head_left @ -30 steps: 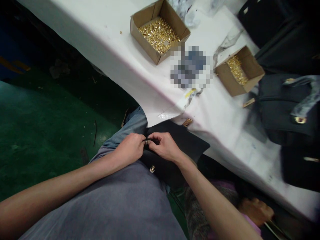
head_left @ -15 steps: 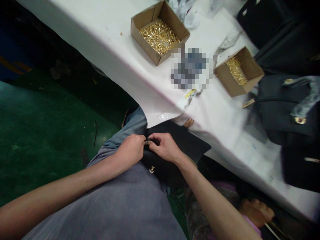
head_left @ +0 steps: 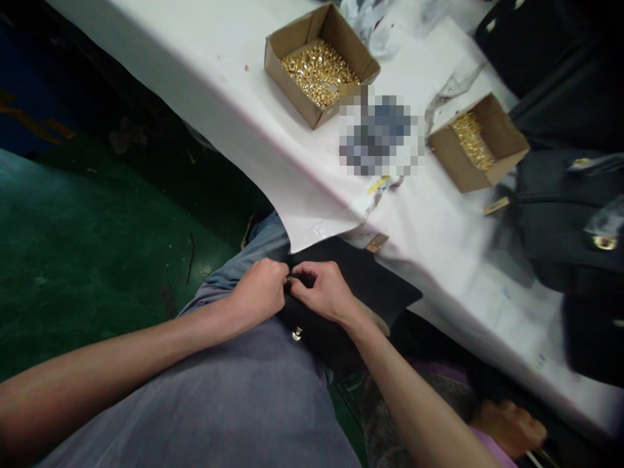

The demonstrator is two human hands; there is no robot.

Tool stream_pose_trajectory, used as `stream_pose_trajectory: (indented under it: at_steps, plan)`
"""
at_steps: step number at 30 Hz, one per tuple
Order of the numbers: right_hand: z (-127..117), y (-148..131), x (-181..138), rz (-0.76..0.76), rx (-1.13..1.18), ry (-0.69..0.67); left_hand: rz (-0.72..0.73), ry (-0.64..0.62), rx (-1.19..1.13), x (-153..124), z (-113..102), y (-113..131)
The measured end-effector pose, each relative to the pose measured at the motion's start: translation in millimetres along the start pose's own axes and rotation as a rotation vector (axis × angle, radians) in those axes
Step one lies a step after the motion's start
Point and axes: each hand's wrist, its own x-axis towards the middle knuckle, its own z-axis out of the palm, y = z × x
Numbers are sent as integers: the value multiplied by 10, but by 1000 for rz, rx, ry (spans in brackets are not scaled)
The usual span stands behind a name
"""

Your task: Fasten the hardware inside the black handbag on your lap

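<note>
A black bag [head_left: 312, 331] lies across my lap, its wide flap [head_left: 375, 279] spread toward the table. Low on its near side shines a gold clasp [head_left: 297, 334]. My left hand [head_left: 263, 285] is closed at the bag's edge, fingers curled around a small metal fitting [head_left: 287, 279]. Directly opposite, my right hand [head_left: 325, 290] pinches with thumb and forefinger at the same fitting. The fingertips nearly meet, so most of the fitting is hidden and its exact kind cannot be told.
Two cardboard boxes [head_left: 292, 81] [head_left: 455, 162] of small gold pieces stand on the white-covered table [head_left: 219, 84]. More black bags [head_left: 570, 214] lie at the right. A brownish tag [head_left: 377, 243] rests at the table edge. Another person's hand [head_left: 509, 426] holds a thin stick at lower right.
The view has shifted slightly, so the table and boxes appear a little further right. Both hands stay together at the fitting, with the right fingers slightly repositioned.
</note>
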Motion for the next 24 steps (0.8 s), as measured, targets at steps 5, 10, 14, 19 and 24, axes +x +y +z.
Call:
stream_pose_trajectory:
  at_steps: [5,10,14,19,24]
  plan:
    - [-13,-98,-21,-17,-101,15,-11,-22,-1,8,-10,9]
    - [2,-125,-18,2,-115,-14,-7,-41,-3,14,-51,16]
    - [55,-110,-61,29,-172,-4,-9,-81,-26,3,-120,17]
    - [44,-172,-142,66,-196,27,86,-84,-93,8,-164,-36]
    - [8,-289,-217,179,-286,77,176,-78,-24,61,-109,-40]
